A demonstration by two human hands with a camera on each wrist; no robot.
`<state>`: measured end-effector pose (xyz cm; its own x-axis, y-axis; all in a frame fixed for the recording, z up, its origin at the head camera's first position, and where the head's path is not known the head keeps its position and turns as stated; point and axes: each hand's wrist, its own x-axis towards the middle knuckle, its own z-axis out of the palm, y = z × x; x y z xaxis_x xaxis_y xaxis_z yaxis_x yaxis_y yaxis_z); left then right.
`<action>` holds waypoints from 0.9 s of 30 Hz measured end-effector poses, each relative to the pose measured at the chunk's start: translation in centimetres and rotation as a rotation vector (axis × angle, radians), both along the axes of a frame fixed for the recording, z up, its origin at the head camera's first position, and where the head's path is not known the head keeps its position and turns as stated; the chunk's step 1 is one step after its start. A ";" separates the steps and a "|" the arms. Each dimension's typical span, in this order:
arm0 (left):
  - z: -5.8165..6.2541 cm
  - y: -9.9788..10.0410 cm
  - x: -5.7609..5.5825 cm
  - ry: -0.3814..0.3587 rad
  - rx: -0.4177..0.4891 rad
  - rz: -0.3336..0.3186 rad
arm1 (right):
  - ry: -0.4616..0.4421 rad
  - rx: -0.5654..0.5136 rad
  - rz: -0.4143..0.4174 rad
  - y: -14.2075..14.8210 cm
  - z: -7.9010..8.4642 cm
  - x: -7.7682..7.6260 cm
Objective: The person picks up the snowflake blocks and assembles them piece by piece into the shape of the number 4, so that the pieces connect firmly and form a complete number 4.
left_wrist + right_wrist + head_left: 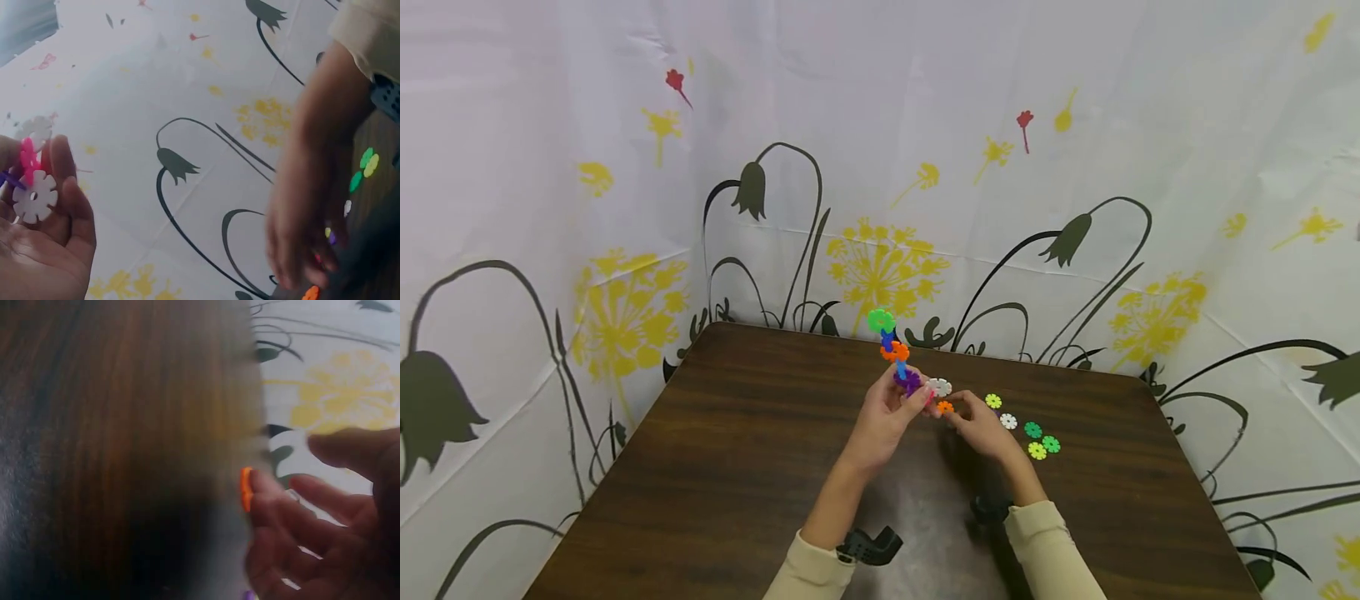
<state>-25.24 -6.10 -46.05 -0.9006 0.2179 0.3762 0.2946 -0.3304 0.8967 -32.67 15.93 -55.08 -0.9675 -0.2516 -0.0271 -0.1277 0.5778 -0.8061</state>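
Note:
My left hand (880, 412) holds a chain of linked flower-shaped plastic discs. A green disc (881, 320) tops the chain, followed by blue, orange (895, 352) and purple (907, 382) ones. White discs (35, 197) and a pink disc (30, 159) lie by the palm in the left wrist view. My right hand (983, 427) is low over the table, just right of the chain. Its fingertips are right at a loose orange disc (246, 489), while the thumb stands apart from the fingers.
Right of my right hand, loose discs lie on the dark wooden table (737, 467): yellow (993, 401), white (1008, 422), and green ones (1051, 444) among them. A white curtain (925, 100) with printed flowers hangs behind the table and at both sides.

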 end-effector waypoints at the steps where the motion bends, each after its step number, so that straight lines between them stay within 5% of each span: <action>1: 0.0 -0.1 0.0 0.012 0.018 0.007 | -0.020 0.021 0.000 0.0 -0.4 -0.1; 9: 0.5 -0.1 0.2 0.007 0.082 0.123 | -0.023 0.148 -0.049 -0.5 -1.6 -1.2; 15: 0.8 -0.1 0.3 -0.055 0.142 0.139 | -0.004 0.234 -0.088 -1.0 -1.7 -2.0; 22: 1.0 -0.2 0.4 -0.044 0.136 0.120 | -0.060 0.136 -0.079 -0.5 -2.1 -2.7; 27: 1.1 -0.2 0.7 -0.068 0.215 0.091 | -0.102 0.064 -0.031 0.0 -2.0 -2.7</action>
<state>-24.58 -6.31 -44.96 -0.9375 0.0564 0.3434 0.2736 -0.4904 0.8274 -35.36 15.93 -57.10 -0.9662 -0.2157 -0.1411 -0.0276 0.6309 -0.7754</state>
